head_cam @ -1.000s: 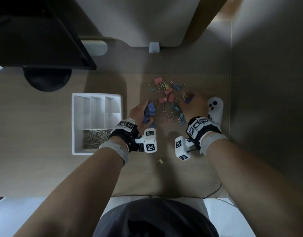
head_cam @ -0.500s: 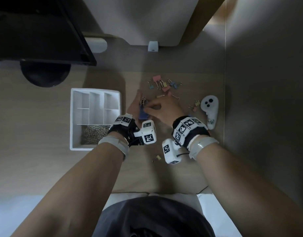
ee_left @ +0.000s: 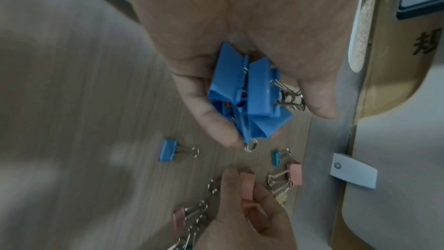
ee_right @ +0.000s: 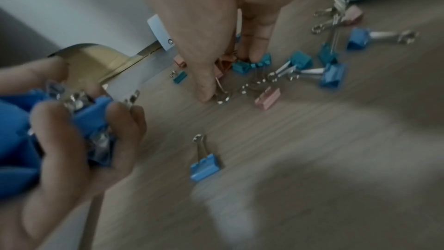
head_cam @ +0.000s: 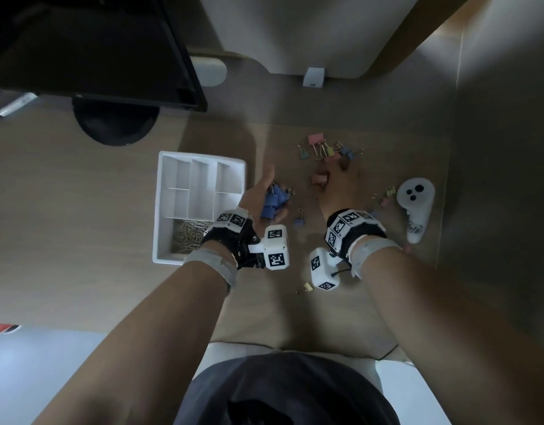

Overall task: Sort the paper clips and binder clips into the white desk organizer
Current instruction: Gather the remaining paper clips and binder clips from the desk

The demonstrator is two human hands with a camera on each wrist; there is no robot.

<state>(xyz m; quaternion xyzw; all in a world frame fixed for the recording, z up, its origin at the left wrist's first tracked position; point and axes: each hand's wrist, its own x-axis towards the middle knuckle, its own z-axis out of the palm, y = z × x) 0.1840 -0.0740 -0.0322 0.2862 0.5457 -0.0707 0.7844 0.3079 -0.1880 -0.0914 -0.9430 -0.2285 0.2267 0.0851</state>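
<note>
left hand (head_cam: 258, 197): fingers curled round bunch of blue metal binder clips (ee_left: 247, 94) | right hand (head_cam: 338, 191): fingers pinch pink metal binder clip (ee_left: 247, 184) on wooden table (head_cam: 80, 210)

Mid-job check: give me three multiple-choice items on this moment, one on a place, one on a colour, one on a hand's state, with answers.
1. Where are the paper clips?
A. organizer's near compartment
B. on the monitor stand
C. in the right hand

2. What colour are the binder clips in the left hand?
A. pink
B. yellow
C. blue

3. What is the right hand doing?
A. resting flat and empty
B. pinching a pink binder clip
C. gripping the white controller

Answers: A, the paper clips fill the white desk organizer compartment nearest the person; C, the left hand grips blue binder clips; B, the right hand pinches a pink binder clip.
</note>
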